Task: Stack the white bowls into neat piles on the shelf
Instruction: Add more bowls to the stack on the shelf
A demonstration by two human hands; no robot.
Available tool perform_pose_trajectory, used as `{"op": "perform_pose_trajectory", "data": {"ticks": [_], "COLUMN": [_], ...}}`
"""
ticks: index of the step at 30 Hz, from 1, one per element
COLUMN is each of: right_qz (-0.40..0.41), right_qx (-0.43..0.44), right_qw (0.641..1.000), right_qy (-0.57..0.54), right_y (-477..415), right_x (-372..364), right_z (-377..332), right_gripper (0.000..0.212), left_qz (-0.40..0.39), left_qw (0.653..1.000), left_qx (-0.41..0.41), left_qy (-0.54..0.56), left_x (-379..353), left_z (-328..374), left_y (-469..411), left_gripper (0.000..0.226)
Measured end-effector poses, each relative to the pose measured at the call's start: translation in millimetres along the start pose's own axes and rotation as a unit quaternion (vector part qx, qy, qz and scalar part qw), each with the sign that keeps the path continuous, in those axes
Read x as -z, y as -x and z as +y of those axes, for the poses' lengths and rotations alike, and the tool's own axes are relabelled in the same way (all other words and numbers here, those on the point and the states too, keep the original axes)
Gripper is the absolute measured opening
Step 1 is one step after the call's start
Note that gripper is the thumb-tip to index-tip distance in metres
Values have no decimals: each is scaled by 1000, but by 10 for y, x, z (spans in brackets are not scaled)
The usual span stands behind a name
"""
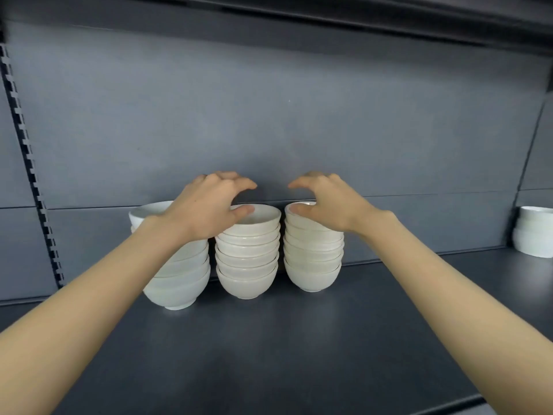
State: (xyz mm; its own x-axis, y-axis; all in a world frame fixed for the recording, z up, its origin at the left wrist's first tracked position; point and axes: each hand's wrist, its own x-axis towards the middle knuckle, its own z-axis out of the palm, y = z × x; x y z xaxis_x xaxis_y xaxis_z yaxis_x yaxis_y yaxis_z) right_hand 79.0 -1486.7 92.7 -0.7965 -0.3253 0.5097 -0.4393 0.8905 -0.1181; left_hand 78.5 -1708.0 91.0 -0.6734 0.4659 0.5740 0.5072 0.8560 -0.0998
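Left hand (209,202) half-open, clawed over middle stack (248,265) — right hand (326,199) likewise over right stack (312,265); neither grips.

The left hand (206,202) and the right hand (329,199) were bare and smooth, with small bumps at the knuckles, slim fingers and a thumb on each, and the nails were too blurry to see well. The left forearm (98,310) and the right forearm (449,295) were long and smooth too, with bare skin from the wrists as far up as could be seen, thicker toward the elbows and thinner at the wrists. A small round bone bump stuck out at the right wrist (389,215), and these arms and hands were all of the person that showed
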Motion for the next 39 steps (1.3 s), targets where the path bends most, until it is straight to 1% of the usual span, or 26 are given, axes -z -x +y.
{"op": "perform_pose_trajectory", "data": {"ticks": [4, 8, 11, 15, 17, 19, 25, 31, 37, 39], "right_qz": [21, 42, 48, 55, 58, 60, 20, 25, 41, 35], "right_qx": [-26, -57, -88, -114, -128, -145, -202, -239, -267, -284], "right_qw": [999, 996, 993, 988, 986, 984, 974, 965, 953, 947], "right_qy": [19, 46, 69, 88, 90, 88, 99, 104, 136, 143], "right_y": [240, 625, 1012, 1598, 1912, 2231, 2926, 3245, 3384, 3401], "right_x": [311, 647, 908, 1264, 1427, 1548, 1788, 2014, 2259, 2347], "right_z": [217, 611, 1019, 1665, 2009, 2346, 3252, 4139, 5148, 5496], "right_gripper": [52, 54, 55, 54, 54, 54, 55, 55, 52, 52], "left_qz": [34, 55, 71, 86, 93, 89, 43, 36, 47, 43], "left_qw": [999, 998, 996, 994, 992, 991, 990, 984, 977, 975], "left_qx": [-14, -32, -42, -52, -57, -59, -86, -132, -160, -170], "left_qy": [4, 16, 30, 50, 60, 77, 103, 119, 131, 140], "left_x": [96, 97, 30, -145, -264, -411, -800, -1168, -1658, -1817], "left_z": [414, 1008, 1538, 2385, 2848, 3307, 4399, 5157, 5805, 6034], "left_y": [-175, -355, -482, -625, -706, -785, -1150, -1759, -2567, -2863], "left_gripper": [49, 52, 52, 62, 60, 50, 53, 53, 50, 49]}}
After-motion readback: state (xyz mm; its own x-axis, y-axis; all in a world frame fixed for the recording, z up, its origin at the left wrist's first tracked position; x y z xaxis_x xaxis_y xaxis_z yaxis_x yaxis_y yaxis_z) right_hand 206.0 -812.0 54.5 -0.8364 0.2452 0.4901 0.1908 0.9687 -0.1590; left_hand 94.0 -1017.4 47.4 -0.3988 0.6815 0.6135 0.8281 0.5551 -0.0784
